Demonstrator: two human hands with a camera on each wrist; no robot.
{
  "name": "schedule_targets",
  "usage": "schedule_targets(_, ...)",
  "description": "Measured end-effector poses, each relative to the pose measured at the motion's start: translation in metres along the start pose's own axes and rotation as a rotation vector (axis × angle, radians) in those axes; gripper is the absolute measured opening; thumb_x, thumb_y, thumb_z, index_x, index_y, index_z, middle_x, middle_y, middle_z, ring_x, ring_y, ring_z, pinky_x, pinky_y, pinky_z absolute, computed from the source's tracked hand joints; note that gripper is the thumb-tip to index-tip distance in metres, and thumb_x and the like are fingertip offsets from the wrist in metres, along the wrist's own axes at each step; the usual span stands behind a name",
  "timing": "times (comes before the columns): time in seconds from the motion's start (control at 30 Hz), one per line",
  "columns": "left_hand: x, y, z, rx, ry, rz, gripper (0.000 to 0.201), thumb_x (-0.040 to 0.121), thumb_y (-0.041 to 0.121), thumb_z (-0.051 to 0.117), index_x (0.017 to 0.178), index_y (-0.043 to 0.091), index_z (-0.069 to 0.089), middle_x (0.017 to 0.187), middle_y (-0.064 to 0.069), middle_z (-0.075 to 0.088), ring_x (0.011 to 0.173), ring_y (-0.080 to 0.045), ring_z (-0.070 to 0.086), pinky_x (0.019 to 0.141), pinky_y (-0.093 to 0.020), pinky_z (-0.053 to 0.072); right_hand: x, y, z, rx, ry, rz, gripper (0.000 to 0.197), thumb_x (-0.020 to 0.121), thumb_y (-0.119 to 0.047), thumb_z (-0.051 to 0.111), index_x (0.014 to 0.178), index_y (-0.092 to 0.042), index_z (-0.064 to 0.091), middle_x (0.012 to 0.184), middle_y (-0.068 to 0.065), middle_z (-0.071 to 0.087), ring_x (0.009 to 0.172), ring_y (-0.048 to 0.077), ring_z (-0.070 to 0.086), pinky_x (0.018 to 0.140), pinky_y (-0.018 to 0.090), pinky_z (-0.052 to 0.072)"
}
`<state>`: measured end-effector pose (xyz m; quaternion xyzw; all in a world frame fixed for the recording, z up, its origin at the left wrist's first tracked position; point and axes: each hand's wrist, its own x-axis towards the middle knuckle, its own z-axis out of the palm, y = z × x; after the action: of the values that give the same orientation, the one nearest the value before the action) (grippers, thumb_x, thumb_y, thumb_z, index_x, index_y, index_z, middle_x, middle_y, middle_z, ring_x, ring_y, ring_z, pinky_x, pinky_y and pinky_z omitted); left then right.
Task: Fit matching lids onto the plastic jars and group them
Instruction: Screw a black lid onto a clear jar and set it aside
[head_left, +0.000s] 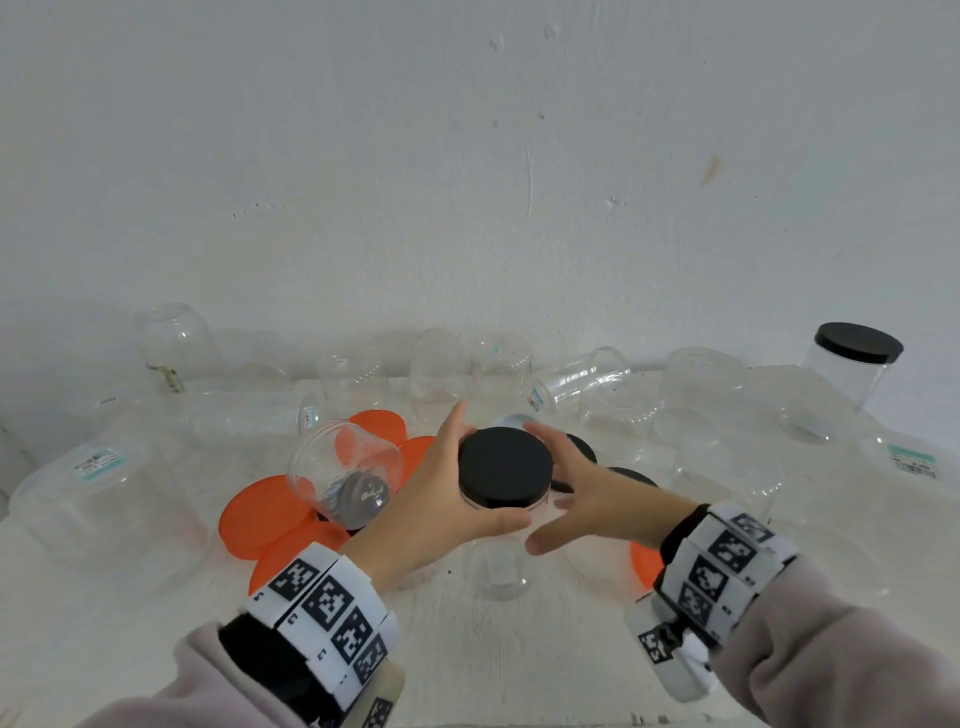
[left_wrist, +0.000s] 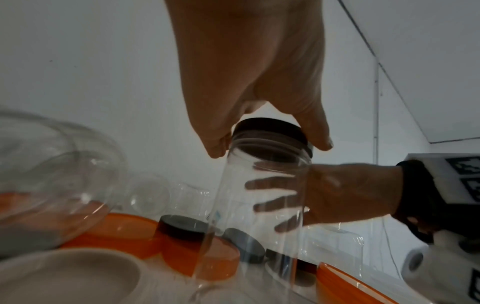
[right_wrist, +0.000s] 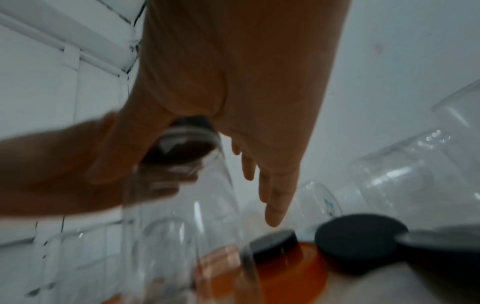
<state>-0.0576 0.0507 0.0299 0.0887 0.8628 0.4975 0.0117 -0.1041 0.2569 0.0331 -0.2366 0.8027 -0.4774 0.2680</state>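
Left hand on the black lid, right hand loose beside the jar

The clear jar (left_wrist: 259, 205) stands upright on the tabletop (head_left: 519, 665), long axis vertical, black lid (head_left: 505, 464) on its mouth. The left hand (head_left: 441, 499) curls thumb and fingers round the lid's rim from the jar's left; the right hand (head_left: 592, 493) is spread, fingers straight, just right of the jar, gripping nothing. Loose orange lids (head_left: 260, 512) lie left of the jar.

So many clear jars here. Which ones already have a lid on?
Two: the jar between the hands, whose black lid the left hand grips, and the tall jar at far right, also black-capped. The others stand or lie open.
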Motion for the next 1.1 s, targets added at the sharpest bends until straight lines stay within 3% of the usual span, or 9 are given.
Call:
schedule_targets(0.07,-0.003,-0.009,0.0,-0.1,-0.029,-0.037,0.133,0.053,0.057,0.085,0.145,0.045,-0.01,0.12,0.048,0.033,0.118,0.022,0.038,0.079,0.002,0.037,-0.005,-0.017,-0.015,-0.036,0.009,-0.022,0.113,0.062,-0.025,0.088,0.144,-0.048,0.012,0.15,-0.022,0.025,0.134,0.0,0.032,0.096,0.015,0.038)
schedule_targets(0.13,-0.007,-0.015,0.005,-0.194,-0.063,-0.061,0.127,0.062,0.035,0.088,0.147,0.042,-0.007,0.13,0.038,0.035,0.126,0.013,0.036,0.087,-0.005,0.036,-0.008,-0.038,-0.024,-0.152,0.005,-0.038,0.105,0.063,-0.035,0.085,0.142,-0.052,0.019,0.148,-0.025,0.025,0.138,0.0,0.024,0.106,0.023,0.033)
schedule_targets(0.2,-0.008,-0.018,0.012,-0.23,-0.052,-0.028,0.104,0.066,0.02,0.086,0.139,0.045,0.016,0.131,0.031,0.043,0.12,0.016,0.042,0.086,-0.004,0.038,-0.006,-0.059,-0.024,-0.305,-0.039,-0.038,0.097,0.067,-0.041,0.083,0.142,-0.052,0.022,0.14,-0.033,0.029,0.134,-0.002,0.027,0.108,0.026,0.031)
schedule_targets(0.27,-0.007,-0.019,0.019,-0.207,-0.001,0.026,0.083,0.067,0.014,0.085,0.122,0.049,0.033,0.117,0.033,0.054,0.11,0.02,0.047,0.08,0.001,0.039,0.0,-0.076,-0.02,-0.506,-0.091,-0.042,0.092,0.073,-0.041,0.079,0.145,-0.046,0.023,0.138,-0.03,0.031,0.131,0.001,0.031,0.107,0.027,0.032)
schedule_targets(0.4,-0.01,-0.021,0.026,-0.208,0.063,0.03,0.076,0.068,0.018,0.085,0.117,0.052,0.038,0.111,0.04,0.055,0.106,0.022,0.048,0.079,0.003,0.037,0.014,-0.1,-0.01,-0.838,-0.197,-0.023,0.084,0.078,-0.033,0.075,0.147,-0.036,0.028,0.138,-0.011,0.035,0.128,0.012,0.036,0.106,0.037,0.039)
schedule_targets(0.53,-0.011,-0.024,0.027,-0.191,0.077,0.015,0.078,0.068,0.026,0.085,0.118,0.056,0.033,0.116,0.037,0.053,0.109,0.023,0.045,0.081,0.004,0.035,0.02,-0.112,-0.006,-0.99,-0.263,0.017,0.081,0.077,-0.032,0.075,0.145,-0.038,0.033,0.129,-0.008,0.037,0.12,0.016,0.041,0.099,0.039,0.045)
schedule_targets(0.7,-0.009,-0.024,0.029,-0.198,0.094,0.011,0.078,0.067,0.026,0.086,0.121,0.052,0.035,0.122,0.028,0.054,0.111,0.019,0.046,0.082,0.002,0.037,0.022,-0.115,-0.004,-1.061,-0.211,-0.01,0.078,0.072,-0.043,0.077,0.141,-0.036,0.041,0.114,-0.011,0.039,0.108,0.011,0.041,0.089,0.033,0.047)
schedule_targets(0.87,-0.01,-0.025,0.029,-0.211,0.099,0.018,0.076,0.066,0.028,0.086,0.119,0.052,0.038,0.118,0.029,0.057,0.11,0.016,0.049,0.082,0.001,0.038,0.027,-0.113,-0.002,-1.072,-0.136,-0.029,0.069,0.066,-0.054,0.076,0.127,-0.034,0.051,0.094,-0.019,0.042,0.1,0.012,0.049,0.083,0.034,0.052)
schedule_targets(1.1,-0.01,-0.024,0.029,-0.191,0.089,0.028,0.074,0.067,0.031,0.085,0.119,0.053,0.037,0.116,0.035,0.055,0.109,0.018,0.048,0.081,0.002,0.037,0.027,-0.105,0.003,-1.053,-0.019,0.028,0.065,0.065,-0.069,0.069,0.107,-0.022,0.058,0.095,-0.005,0.057,0.087,0.015,0.059,0.072,0.03,0.053)
